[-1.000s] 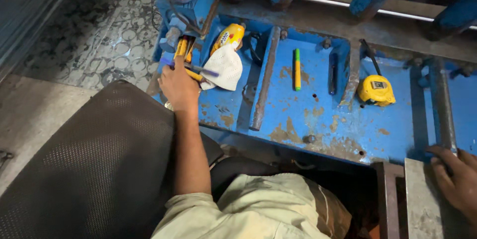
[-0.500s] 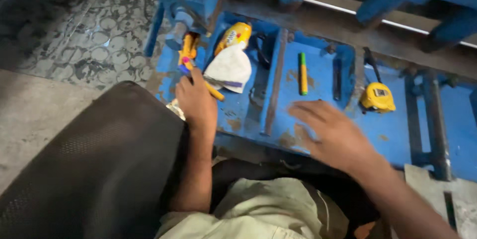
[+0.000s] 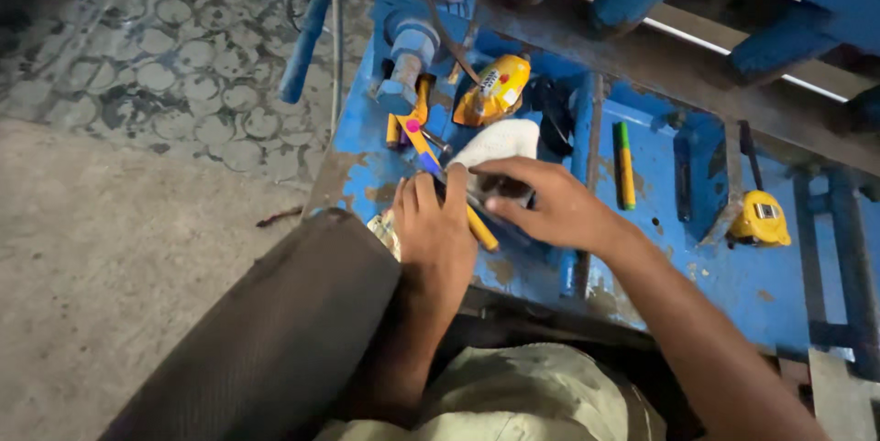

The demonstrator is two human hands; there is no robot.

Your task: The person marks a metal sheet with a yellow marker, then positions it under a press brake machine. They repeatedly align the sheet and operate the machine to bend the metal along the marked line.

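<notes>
My left hand (image 3: 435,235) lies on the blue metal machine bed (image 3: 660,258), its fingers closed over a thin yellow tool with a purple end (image 3: 481,228). My right hand (image 3: 555,207) reaches in from the right and meets the left hand. Its thumb and forefinger pinch a small dark object (image 3: 478,192) just below a white cloth (image 3: 500,140). Scissors with yellow handles (image 3: 414,125) lie just beyond my left hand's fingertips.
A yellow hand-held device (image 3: 495,88) lies behind the cloth. A green and yellow marker (image 3: 623,164) and a yellow tape measure (image 3: 761,219) lie further right. A blue lever (image 3: 307,33) hangs over the patterned floor (image 3: 156,65). A dark mesh seat back (image 3: 275,340) is at lower left.
My right hand has crossed from the bed's right side to the left hand and closed on the dark object. The view has moved closer and to the left.
</notes>
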